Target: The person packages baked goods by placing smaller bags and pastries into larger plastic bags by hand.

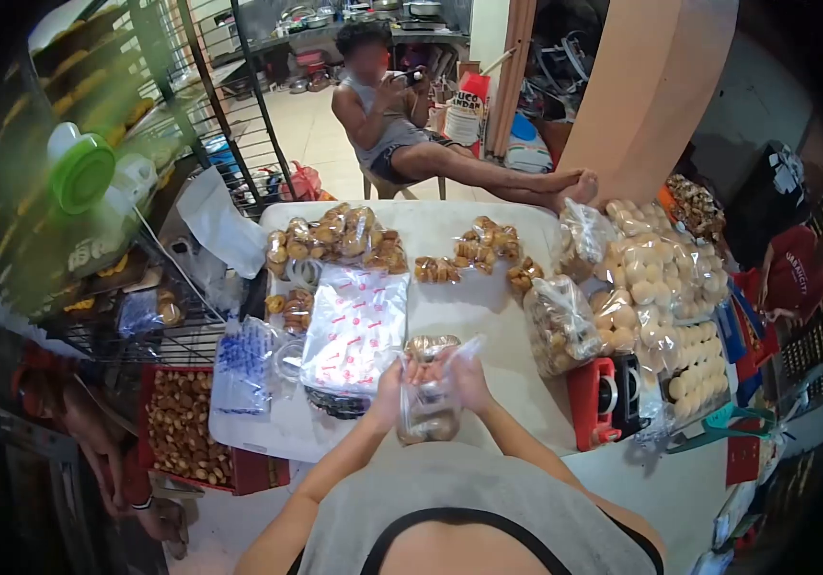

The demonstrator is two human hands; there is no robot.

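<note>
Where the table [474, 331] ends on my left, a red crate [146, 395] of brown nuggets [186, 422] sits below its edge, likely to save room on top. Next come a blue-printed pack [244, 369] and a flat stack [359, 321] of printed plastic, laid just beside my left hand, I'd judge, for easy reach. Beyond the stack, filled bags [354, 235] are heaped towards the far edge, presumably out of my arms' way. My left hand [389, 391] has its fingers curled on 1 side of a clear bag [434, 393], and my right hand [470, 383] pinches the other; the 2 grips look spread to part its mouth. The bag is right in front of me at the near edge, round pieces [418, 426] inside; how firmly I squeeze, I cannot tell. Farther right, bagged buns [641, 273] are piled up, and 2 tape dispensers [592, 422], red and black, stand near me, probably to be handy.

As for writing, red marks on the stack are too small to read; a sack [464, 115] behind the table shows "UCO" and "ANDAN"; a red shirt [797, 268] at far right seems to say "URBANCITY".
</note>
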